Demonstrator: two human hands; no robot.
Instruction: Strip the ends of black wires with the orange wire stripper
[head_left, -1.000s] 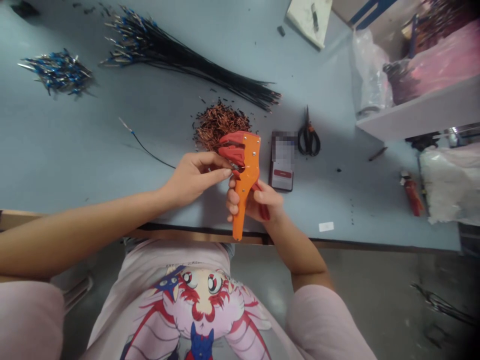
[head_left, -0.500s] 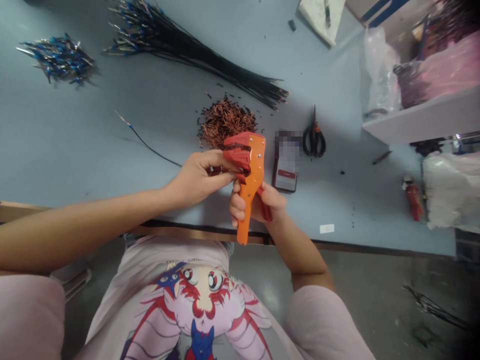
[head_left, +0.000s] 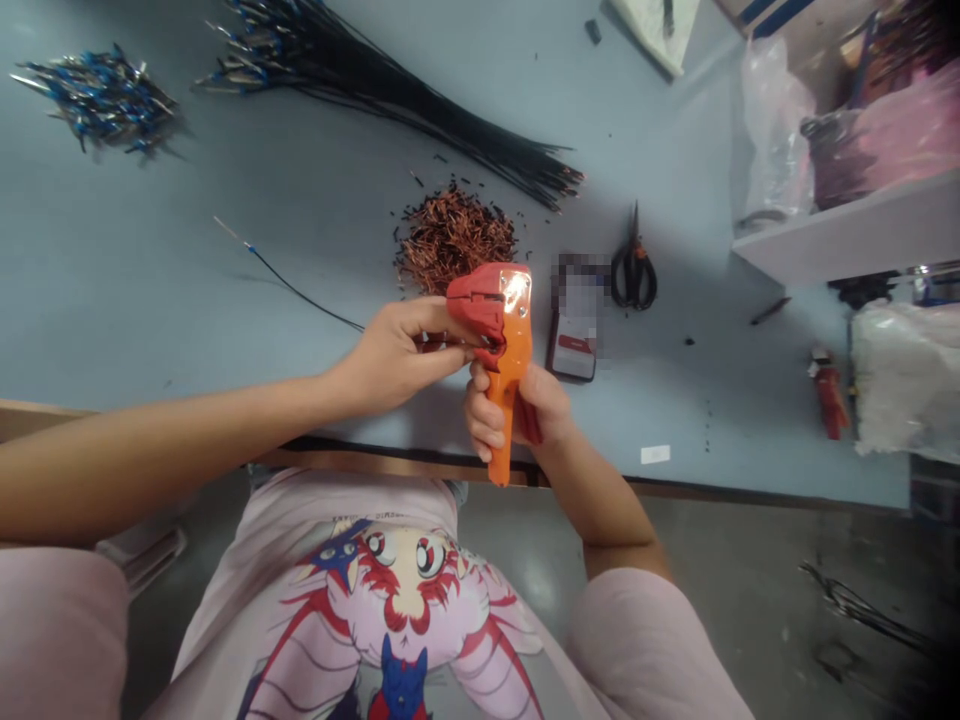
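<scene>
Left hand (head_left: pixel 394 365) pinches wire at jaws of wire stripper (head_left: pixel 510 375), right hand (head_left: pixel 544 410) grips handle

Left fingers (head_left: pixel 442 320) closed in a pinch on a short black wire (head_left: pixel 442 346), which runs in from the left, roughly crosswise to the tool, its end at the red jaws (head_left: pixel 476 305); exact tip hidden. Right fingers (head_left: pixel 480 438) clenched round the orange handle. Stripper's long axis near upright in view, jaws away from the body, held above the table edge, right hand nearer the handle end. Light blue table (head_left: pixel 187 230) holds copper wire scraps (head_left: pixel 454 240) just behind the jaws, a black wire bundle (head_left: pixel 390 110), scissors (head_left: pixel 634 275). White shelf (head_left: pixel 847 235) at right, grey floor (head_left: pixel 750 540) below
</scene>
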